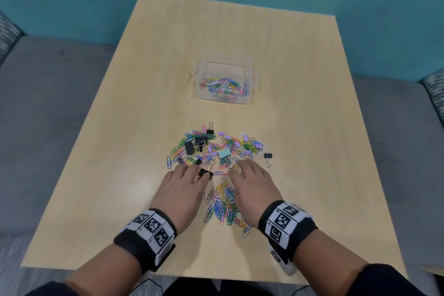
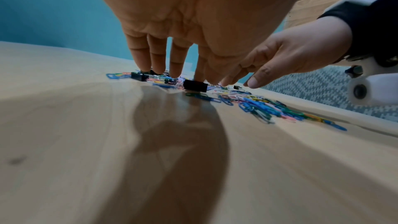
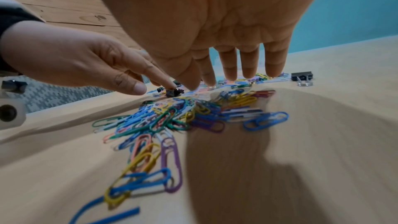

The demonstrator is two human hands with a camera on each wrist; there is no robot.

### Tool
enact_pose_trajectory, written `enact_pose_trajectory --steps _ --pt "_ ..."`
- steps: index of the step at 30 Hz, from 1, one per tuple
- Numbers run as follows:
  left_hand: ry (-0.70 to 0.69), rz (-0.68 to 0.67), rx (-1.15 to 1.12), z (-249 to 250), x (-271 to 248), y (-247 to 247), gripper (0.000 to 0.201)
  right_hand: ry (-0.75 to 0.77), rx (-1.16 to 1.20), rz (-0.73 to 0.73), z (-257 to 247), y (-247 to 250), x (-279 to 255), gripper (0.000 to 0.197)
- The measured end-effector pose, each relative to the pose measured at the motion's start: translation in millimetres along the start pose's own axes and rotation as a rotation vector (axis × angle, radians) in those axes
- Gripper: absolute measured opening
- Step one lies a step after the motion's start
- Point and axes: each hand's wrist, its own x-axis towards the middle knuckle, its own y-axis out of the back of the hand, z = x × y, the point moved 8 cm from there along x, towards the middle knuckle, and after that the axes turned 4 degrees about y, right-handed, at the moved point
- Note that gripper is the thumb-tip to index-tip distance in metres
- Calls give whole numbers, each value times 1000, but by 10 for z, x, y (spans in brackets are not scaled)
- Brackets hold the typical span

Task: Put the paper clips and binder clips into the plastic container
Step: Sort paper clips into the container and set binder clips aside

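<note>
A clear plastic container [image 1: 248, 72] stands mid-table with several coloured paper clips [image 1: 222, 84] inside. Nearer me lies a spread of paper clips [image 1: 230, 145] mixed with black binder clips [image 1: 189, 146], small purple ones [image 1: 258, 144] and a teal one [image 1: 224, 153]. A second heap of paper clips [image 1: 223, 199] [image 3: 172, 117] lies between my wrists. My left hand [image 1: 189, 175] [image 2: 178, 72] reaches down with straight fingers, its index touching a black binder clip [image 1: 206, 173] [image 2: 194, 85]. My right hand [image 1: 242, 170] [image 3: 228, 77] presses straight fingertips onto the clips. Neither hand holds anything.
A lone black binder clip [image 1: 268, 156] [image 3: 301, 76] lies right of the spread. The wooden table [image 1: 300, 115] has bare surface on both sides and behind the container. Grey bench seats [image 1: 48, 103] flank it, and a teal wall stands behind.
</note>
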Motion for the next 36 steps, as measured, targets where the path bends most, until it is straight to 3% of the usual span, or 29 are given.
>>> enact_pose_trajectory --steps 3,7,14,18,21,25,27,30,36 --pt "-32 -9 -2 57 8 22 52 24 -23 -33 -76 -25 58 66" --pt "-35 -42 27 66 -33 6 44 -15 -71 -85 -40 -72 50 72" --pt "6 -46 30 -103 -145 -54 30 -51 -66 -46 -40 -46 159 57" --pt "68 -57 -7 -116 -114 -86 12 -93 -69 -68 -3 -81 216 54" --pt "112 -81 -33 -131 -62 -129 21 -24 -60 -67 -63 -74 117 43" --pt "155 -99 -56 -142 -10 -127 37 3 -6 55 -42 48 38 24" --pt "175 -127 -62 -162 5 -152 42 -57 13 93 35 112 79 25" --pt "199 -162 -90 -202 19 -191 31 -104 -22 92 86 133 153 28" --pt "230 -163 -213 -267 39 -194 20 -64 -100 84 -30 75 172 40"
